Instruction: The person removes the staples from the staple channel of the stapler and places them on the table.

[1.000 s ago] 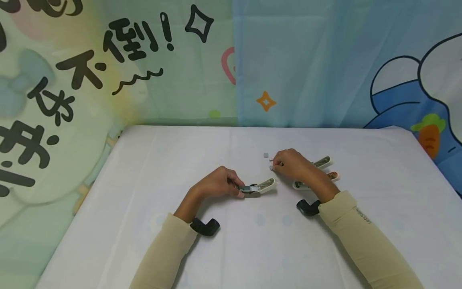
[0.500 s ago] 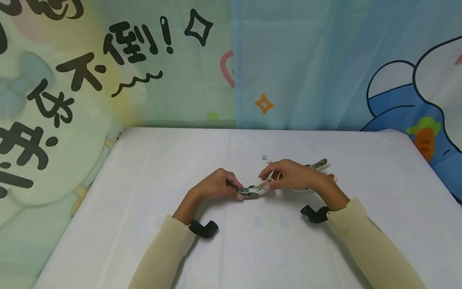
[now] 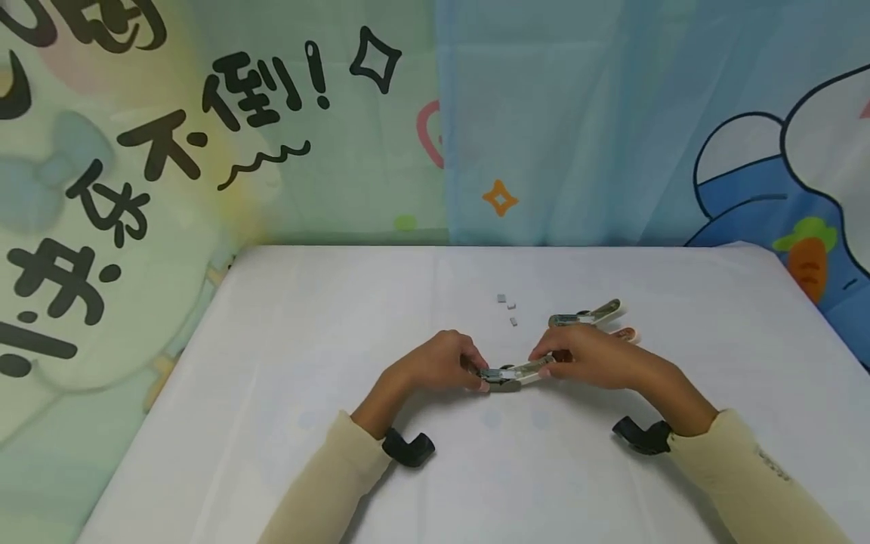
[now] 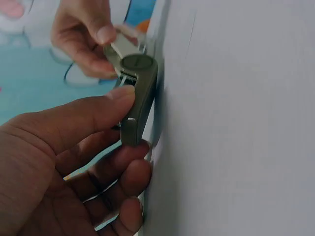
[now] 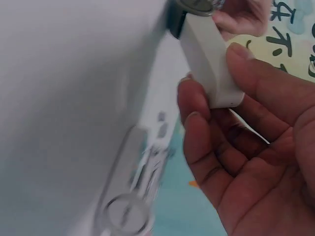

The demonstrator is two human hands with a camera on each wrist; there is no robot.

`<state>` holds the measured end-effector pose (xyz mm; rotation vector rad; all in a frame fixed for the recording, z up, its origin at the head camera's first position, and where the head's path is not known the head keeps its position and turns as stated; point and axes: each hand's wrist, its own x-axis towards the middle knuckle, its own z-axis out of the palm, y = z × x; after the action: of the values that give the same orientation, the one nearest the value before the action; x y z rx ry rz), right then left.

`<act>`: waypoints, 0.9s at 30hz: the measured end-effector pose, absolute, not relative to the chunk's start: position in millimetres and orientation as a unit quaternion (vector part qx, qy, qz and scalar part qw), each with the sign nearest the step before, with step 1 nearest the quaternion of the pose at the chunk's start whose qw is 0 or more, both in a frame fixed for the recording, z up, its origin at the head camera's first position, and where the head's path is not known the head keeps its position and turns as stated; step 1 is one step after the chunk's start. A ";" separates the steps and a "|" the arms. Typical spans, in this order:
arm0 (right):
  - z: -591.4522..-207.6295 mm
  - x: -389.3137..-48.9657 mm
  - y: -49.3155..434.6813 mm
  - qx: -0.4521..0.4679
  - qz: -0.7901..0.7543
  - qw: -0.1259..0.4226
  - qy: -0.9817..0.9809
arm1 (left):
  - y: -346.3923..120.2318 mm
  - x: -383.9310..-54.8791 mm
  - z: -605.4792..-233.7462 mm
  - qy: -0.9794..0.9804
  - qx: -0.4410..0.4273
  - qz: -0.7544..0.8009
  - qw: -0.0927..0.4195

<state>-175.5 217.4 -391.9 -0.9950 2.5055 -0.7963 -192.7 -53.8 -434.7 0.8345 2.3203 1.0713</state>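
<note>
An opened small stapler [image 3: 506, 375], dark green at one end and cream at the other, is held low over the table between both hands. My left hand [image 3: 440, 364] pinches its dark green end between thumb and fingers; in the left wrist view, the thumb lies on top of the green body [image 4: 142, 98]. With thumb and fingertips my right hand [image 3: 591, 357] grips the cream arm [image 5: 209, 64], seen large in the right wrist view. Beyond the hands, several small grey staple strips [image 3: 501, 298] lie on the table.
Behind my right hand lies a second opened stapler [image 3: 578, 319], with a pinkish-brown one [image 3: 627, 334] beside it, partly hidden by the hand. The white tablecloth [image 3: 272, 317] reaches back to printed curtains [image 3: 578, 136].
My right hand has left the small strips and come down to grip the stapler's cream arm. Both hands and the stapler have shifted right and nearer to me.
</note>
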 end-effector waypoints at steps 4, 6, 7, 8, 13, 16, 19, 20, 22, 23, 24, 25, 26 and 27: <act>-392.2 -162.6 240.7 -0.345 -0.282 0.166 0.880 | -25.4 -183.6 -429.0 0.850 0.341 0.334 0.225; -389.6 -157.3 253.1 -0.347 -0.276 0.157 0.882 | -8.7 -179.7 -427.3 0.856 0.366 0.296 0.214; -388.5 -155.3 259.4 -0.351 -0.274 0.153 0.882 | -0.1 -177.9 -426.9 0.859 0.377 0.278 0.207; -387.5 -153.7 265.4 -0.353 -0.271 0.150 0.883 | 8.2 -176.1 -426.8 0.861 0.386 0.262 0.202; -382.5 -147.2 295.0 -0.325 -0.263 0.147 0.897 | 43.9 -169.0 -424.0 0.869 0.401 0.225 0.183; -377.6 -144.3 309.9 -0.277 -0.248 0.148 0.916 | 59.8 -168.1 -418.6 0.871 0.402 0.223 0.172; -374.3 -143.2 319.8 -0.244 -0.232 0.154 0.929 | 71.8 -169.3 -413.3 0.873 0.405 0.213 0.167; -374.1 -142.9 321.9 -0.237 -0.228 0.155 0.931 | 75.0 -169.5 -412.7 0.875 0.405 0.206 0.165; -375.9 -142.4 324.3 -0.233 -0.228 0.159 0.932 | 79.8 -169.9 -413.2 0.880 0.402 0.189 0.167; -377.5 -142.1 324.7 -0.232 -0.230 0.162 0.931 | 81.8 -170.0 -414.4 0.882 0.402 0.179 0.166; -379.2 -142.0 324.7 -0.231 -0.232 0.165 0.930 | 83.1 -170.0 -415.7 0.884 0.402 0.170 0.165; -381.0 -141.8 324.3 -0.229 -0.234 0.167 0.930 | 83.9 -169.7 -417.0 0.886 0.401 0.162 0.165; -382.7 -141.8 323.7 -0.229 -0.235 0.168 0.930 | 84.2 -169.4 -418.3 0.888 0.400 0.155 0.164; -383.9 -141.8 322.9 -0.230 -0.235 0.167 0.929 | 84.3 -169.3 -419.4 0.890 0.399 0.149 0.164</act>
<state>-141.8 322.9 -383.9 -0.6548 2.6453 -0.6693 -169.3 84.3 -419.4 1.1389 2.5368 0.4236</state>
